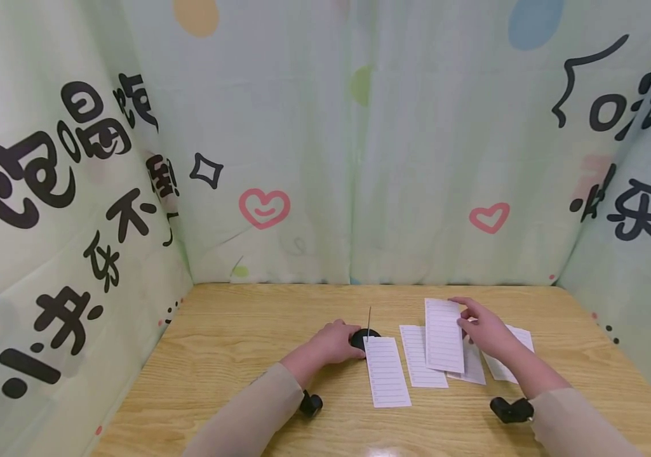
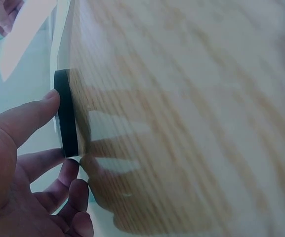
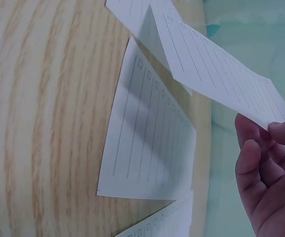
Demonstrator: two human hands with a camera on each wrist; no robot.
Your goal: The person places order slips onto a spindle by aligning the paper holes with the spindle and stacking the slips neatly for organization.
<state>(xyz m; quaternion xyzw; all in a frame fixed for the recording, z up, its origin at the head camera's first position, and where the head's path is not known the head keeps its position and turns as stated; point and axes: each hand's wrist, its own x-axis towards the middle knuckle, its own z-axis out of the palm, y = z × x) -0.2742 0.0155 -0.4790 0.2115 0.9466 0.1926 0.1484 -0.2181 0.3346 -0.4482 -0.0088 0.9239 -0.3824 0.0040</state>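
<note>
My left hand (image 1: 333, 341) holds the black round base (image 2: 66, 113) of a paper spike by its edge, thumb on one side and fingers on the other. A thin upright rod (image 1: 369, 319) rises from the base, which sits on the table. My right hand (image 1: 488, 331) pinches a lined checklist sheet (image 1: 444, 336) at its edge, raised above the other sheets; the right wrist view shows this held sheet (image 3: 216, 64) tilted. Just in front of the base lies one lined sheet (image 1: 388, 376). Another sheet (image 1: 419, 362) lies to its right.
Under the raised sheet, a partly covered sheet (image 1: 475, 368) lies on the wooden table (image 1: 234, 336). Farther right is another sheet (image 1: 522, 339), partly behind my right forearm. Printed curtains (image 1: 325, 158) close off the back and both sides.
</note>
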